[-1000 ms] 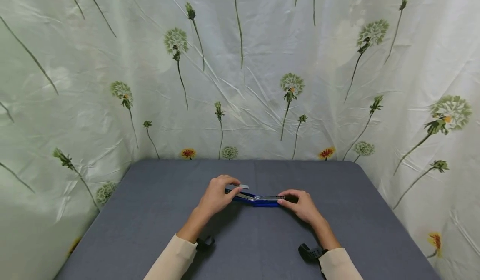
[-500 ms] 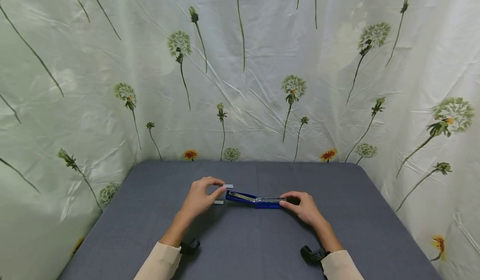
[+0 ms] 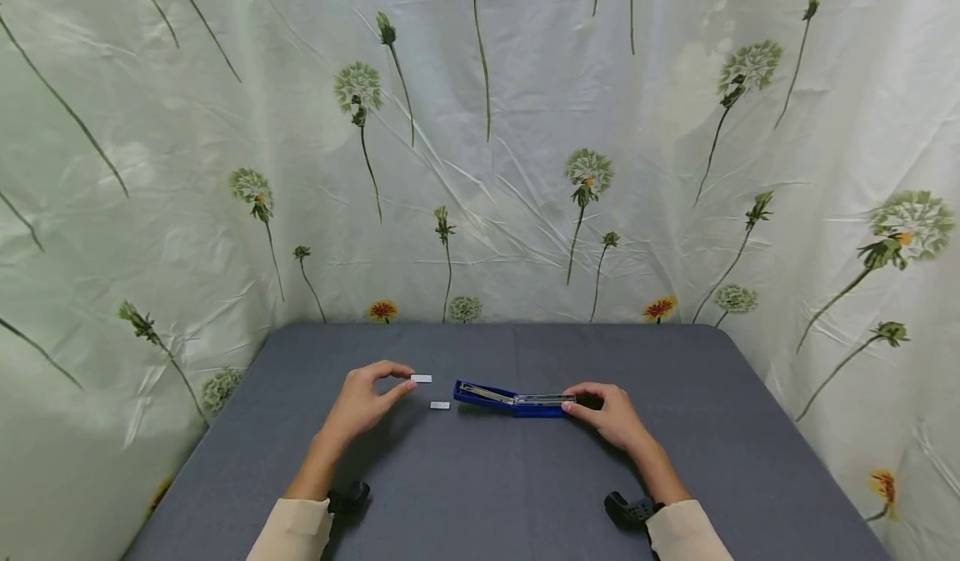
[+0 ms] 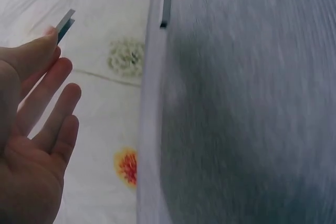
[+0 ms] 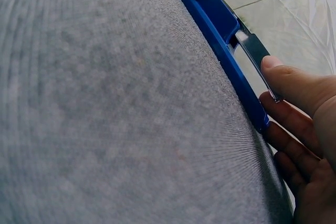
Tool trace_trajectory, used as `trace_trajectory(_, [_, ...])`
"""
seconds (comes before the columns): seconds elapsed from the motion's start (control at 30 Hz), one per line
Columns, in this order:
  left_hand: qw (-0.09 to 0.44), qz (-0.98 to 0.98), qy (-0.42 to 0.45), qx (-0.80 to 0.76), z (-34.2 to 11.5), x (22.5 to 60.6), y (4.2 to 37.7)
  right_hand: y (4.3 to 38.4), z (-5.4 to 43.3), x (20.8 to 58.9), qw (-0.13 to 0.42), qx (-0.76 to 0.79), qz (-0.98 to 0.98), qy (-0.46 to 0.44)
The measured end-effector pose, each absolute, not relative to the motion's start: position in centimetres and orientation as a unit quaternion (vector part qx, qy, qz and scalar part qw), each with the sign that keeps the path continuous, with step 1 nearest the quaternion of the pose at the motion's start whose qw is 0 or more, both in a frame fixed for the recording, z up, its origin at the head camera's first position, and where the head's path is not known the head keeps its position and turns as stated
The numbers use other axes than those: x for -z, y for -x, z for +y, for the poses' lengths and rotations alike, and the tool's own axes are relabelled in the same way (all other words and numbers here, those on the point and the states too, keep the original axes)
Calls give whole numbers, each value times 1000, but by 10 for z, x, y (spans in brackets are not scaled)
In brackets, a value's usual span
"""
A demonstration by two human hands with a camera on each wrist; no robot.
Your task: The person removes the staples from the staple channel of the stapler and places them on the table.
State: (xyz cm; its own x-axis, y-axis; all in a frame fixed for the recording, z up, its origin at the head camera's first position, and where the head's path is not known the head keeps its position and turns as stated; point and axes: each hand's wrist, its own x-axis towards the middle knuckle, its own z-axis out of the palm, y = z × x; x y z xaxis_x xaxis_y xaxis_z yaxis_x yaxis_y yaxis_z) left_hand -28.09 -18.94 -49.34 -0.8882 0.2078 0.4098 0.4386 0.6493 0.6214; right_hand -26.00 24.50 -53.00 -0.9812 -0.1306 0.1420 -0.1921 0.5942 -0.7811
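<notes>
My left hand [image 3: 362, 401] pinches a small strip of staples [image 3: 422, 378] between thumb and fingertips, left of the stapler and above the table. In the left wrist view this staple strip [image 4: 65, 24] shows its channel shape, and the other fingers are loosely bent. A second staple strip [image 3: 439, 406] lies on the cloth nearby. The blue stapler [image 3: 536, 412] lies opened out, its top cover [image 3: 480, 393] tilted back to the left. My right hand [image 3: 611, 415] grips the stapler's right end; in the right wrist view the thumb rests on its metal magazine [image 5: 254, 50].
A grey cloth [image 3: 517, 494] covers the table. Behind it and at both sides hangs a pale curtain [image 3: 495, 177] printed with dandelions. Each wrist wears a dark camera band, such as the right band [image 3: 628, 511].
My left hand has moved left, away from the stapler, carrying its staple strip. The strip on the table has come into sight. My right hand has stayed on the stapler.
</notes>
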Motion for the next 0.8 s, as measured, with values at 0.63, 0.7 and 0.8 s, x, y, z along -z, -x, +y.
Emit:
trace_trajectory(0.63, [63,-918,184,346,-211,507,290,260,246,532,39,-436,-894,-95])
trace_trajectory(0.7, [55,-919,188,341,-210,508,293,260,246,532,38,-435,-895,-94])
trace_trajectory(0.8, [48,-920,191,338,-209,510,295,260,245,531,36,-436,-895,-91])
